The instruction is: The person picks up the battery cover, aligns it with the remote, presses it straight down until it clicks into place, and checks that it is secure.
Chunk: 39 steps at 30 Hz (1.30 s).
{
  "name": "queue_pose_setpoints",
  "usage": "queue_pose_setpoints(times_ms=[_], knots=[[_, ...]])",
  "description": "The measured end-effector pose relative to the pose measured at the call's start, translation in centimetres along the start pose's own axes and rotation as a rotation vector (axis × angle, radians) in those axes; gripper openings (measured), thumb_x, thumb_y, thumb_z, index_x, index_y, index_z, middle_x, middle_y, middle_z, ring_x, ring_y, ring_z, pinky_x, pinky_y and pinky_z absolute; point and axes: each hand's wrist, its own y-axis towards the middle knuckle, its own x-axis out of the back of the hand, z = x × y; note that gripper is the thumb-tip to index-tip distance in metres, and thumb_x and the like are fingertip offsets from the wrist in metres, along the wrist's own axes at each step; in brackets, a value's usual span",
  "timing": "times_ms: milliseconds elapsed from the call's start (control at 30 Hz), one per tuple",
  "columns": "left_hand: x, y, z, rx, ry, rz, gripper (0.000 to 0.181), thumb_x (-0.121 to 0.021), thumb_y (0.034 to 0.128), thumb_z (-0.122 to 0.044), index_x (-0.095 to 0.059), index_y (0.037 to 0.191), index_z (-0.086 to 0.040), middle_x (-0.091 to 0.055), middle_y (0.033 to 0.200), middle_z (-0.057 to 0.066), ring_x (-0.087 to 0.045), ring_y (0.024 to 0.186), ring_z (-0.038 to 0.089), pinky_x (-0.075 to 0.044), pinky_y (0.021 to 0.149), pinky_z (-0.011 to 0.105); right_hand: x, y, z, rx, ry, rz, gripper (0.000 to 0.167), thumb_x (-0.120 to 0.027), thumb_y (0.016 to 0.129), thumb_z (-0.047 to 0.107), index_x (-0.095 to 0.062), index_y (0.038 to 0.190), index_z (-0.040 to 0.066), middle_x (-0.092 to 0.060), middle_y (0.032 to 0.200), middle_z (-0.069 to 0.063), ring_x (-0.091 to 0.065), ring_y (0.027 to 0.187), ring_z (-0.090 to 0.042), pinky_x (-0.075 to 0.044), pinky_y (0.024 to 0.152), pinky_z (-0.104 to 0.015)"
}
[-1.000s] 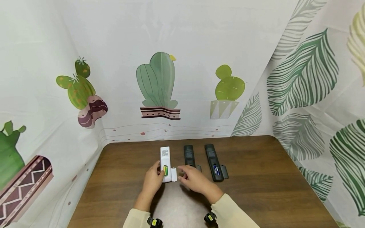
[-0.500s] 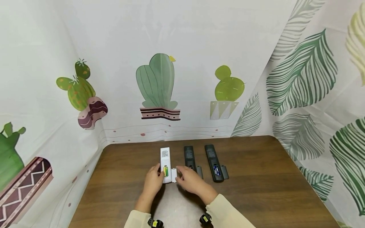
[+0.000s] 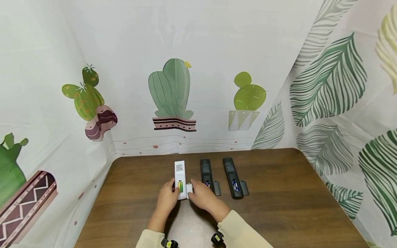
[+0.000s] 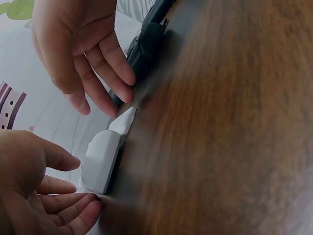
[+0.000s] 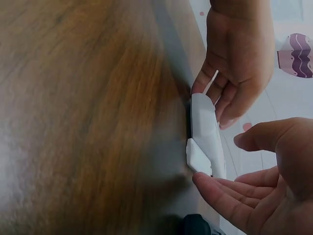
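Observation:
A white remote control (image 3: 179, 170) lies back side up on the table, with a green battery (image 3: 181, 187) showing in its open compartment. My left hand (image 3: 166, 199) holds its near part, fingers along the left edge and thumb over the top near the battery. Close against the right side lies the white battery cover (image 3: 189, 188). Over that cover is my right hand (image 3: 205, 197), its thumb and fingers spread. In the right wrist view, one fingertip of it touches or nearly touches the cover (image 5: 198, 156), while the thumb stands apart.
Two black remote controls, one in the middle (image 3: 205, 168) and one farther right (image 3: 230, 168), lie back side up with blue batteries in them. Their dark covers (image 3: 217, 188) lie beside them. Behind the wooden table (image 3: 279, 193) hangs a white cloth (image 3: 214, 86) printed with cacti.
My right hand has moved left, from beside the white battery cover to over it. It uncovers more of the middle black remote. The left hand stays on the white remote.

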Motion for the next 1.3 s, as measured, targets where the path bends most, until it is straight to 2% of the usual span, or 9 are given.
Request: queue_pose_setpoints(times_ms=[300,600,833,1033,1300], knots=[[-0.1,0.0,0.2,0.005,-0.005,0.016,0.049,-0.065,0.0892,-0.010,-0.058,0.133,0.012,-0.066,0.124,0.029,-0.069,0.094,0.032,-0.056,0.085,0.048,-0.7,0.3,0.5,-0.050,-0.031,-0.030,0.055,-0.069,0.092,0.016,-0.053,0.136,-0.014,-0.062,0.132,-0.031,-0.063,0.122,-0.040,-0.052,0.102,-0.050],[-0.1,0.1,0.1,0.019,-0.014,0.012,0.050,-0.065,0.0884,-0.011,-0.059,0.132,0.012,-0.068,0.118,0.027,-0.068,0.091,0.029,-0.055,0.082,0.046,-1.4,0.7,0.7,-0.060,-0.037,-0.058,0.057,-0.076,0.086,0.016,-0.055,0.133,-0.010,-0.064,0.124,-0.027,-0.067,0.106,-0.037,-0.057,0.089,-0.048],[0.0,0.2,0.0,0.068,-0.047,0.019,0.049,-0.065,0.0887,-0.012,-0.059,0.133,0.009,-0.069,0.118,0.024,-0.068,0.092,0.027,-0.056,0.078,0.042,-1.9,1.0,0.9,-0.109,-0.027,-0.046,0.059,-0.077,0.086,0.014,-0.054,0.135,-0.008,-0.061,0.123,-0.026,-0.067,0.099,-0.034,-0.058,0.084,-0.047],[-0.2,0.4,0.2,0.116,-0.094,0.035,0.049,-0.065,0.0892,-0.012,-0.060,0.134,0.008,-0.068,0.120,0.023,-0.068,0.094,0.026,-0.055,0.077,0.040,-2.2,1.1,0.8,-0.096,-0.009,-0.029,0.055,-0.075,0.086,0.012,-0.056,0.134,-0.007,-0.058,0.120,-0.026,-0.065,0.093,-0.031,-0.058,0.080,-0.044],[-0.2,0.7,0.5,0.123,-0.122,0.035,0.048,-0.067,0.0876,-0.012,-0.061,0.131,0.008,-0.068,0.119,0.021,-0.067,0.091,0.024,-0.055,0.075,0.036,-2.1,0.9,1.0,-0.099,-0.011,-0.007,0.052,-0.073,0.087,0.012,-0.059,0.136,0.001,-0.055,0.111,-0.021,-0.060,0.079,-0.021,-0.056,0.072,-0.038]])
